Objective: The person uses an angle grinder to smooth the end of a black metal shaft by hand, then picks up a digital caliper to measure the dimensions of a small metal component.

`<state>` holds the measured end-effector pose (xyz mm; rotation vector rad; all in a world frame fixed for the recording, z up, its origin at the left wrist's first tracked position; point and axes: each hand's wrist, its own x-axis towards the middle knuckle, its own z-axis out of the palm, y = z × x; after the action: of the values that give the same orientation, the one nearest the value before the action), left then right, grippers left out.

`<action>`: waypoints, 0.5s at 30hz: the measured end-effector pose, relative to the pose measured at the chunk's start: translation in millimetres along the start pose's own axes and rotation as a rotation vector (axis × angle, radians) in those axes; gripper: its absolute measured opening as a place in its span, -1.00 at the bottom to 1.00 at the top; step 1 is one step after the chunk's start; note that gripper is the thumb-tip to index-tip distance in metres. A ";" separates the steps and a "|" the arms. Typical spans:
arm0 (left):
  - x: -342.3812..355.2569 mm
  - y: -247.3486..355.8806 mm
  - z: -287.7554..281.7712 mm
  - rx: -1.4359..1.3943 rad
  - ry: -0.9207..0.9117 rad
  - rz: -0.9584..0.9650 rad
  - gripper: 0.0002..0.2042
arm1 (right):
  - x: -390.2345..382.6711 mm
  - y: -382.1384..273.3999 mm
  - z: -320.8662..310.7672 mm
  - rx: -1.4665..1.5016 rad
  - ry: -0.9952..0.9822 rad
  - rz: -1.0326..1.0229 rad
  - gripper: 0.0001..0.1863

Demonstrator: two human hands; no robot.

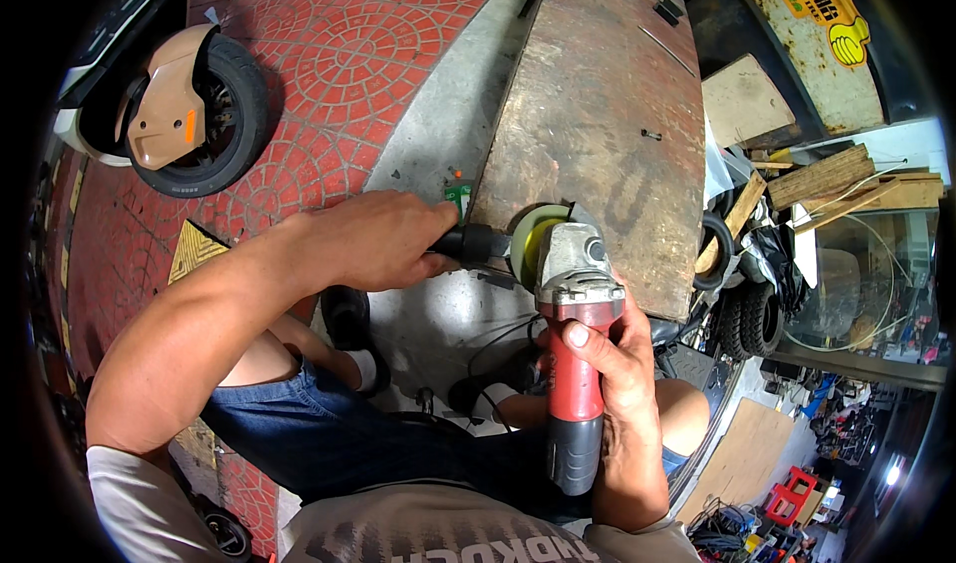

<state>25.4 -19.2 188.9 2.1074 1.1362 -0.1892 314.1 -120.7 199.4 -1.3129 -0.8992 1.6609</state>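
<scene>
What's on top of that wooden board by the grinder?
Toward the far end of the wooden board lie some dark pieces and a thin rod, with a small dark bit nearer. The grinder covers part of the near end; anything behind it is hidden.

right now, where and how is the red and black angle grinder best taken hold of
Likely best around the red barrel of the red and black angle grinder, from the right, as the right hand has it: the barrel is long and rounded, running toward the person, while the round pale green disc sits left at the far end.
</scene>
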 end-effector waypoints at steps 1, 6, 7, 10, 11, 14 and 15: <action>0.0 -0.1 0.0 -0.004 0.000 0.001 -0.64 | -0.4 -0.1 -1.9 0.008 -0.005 -0.001 -0.04; -1.5 0.9 -1.8 0.004 0.001 0.015 -0.64 | 0.9 2.5 -7.8 0.039 0.007 -0.014 -0.03; -1.6 0.8 -1.9 0.000 -0.003 0.013 -0.64 | 1.3 2.3 -7.8 0.042 0.008 -0.012 -0.03; -0.9 0.7 -1.4 0.001 -0.001 0.013 -0.64 | 1.1 0.7 -3.5 0.038 0.013 -0.013 -0.02; -0.5 0.6 -1.2 0.003 0.002 0.014 -0.64 | 1.2 0.3 -2.9 0.034 0.011 -0.010 -0.02; -0.4 -1.0 0.7 0.014 0.008 0.021 -0.63 | 2.3 0.8 -2.4 0.025 0.001 0.001 0.00; -0.3 -1.0 0.4 0.012 0.007 0.021 -0.63 | 2.4 0.7 -2.7 0.021 0.001 0.003 0.01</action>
<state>24.6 -19.3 188.1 2.1310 1.1198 -0.1790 316.4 -118.7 197.3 -1.3012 -0.8773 1.6677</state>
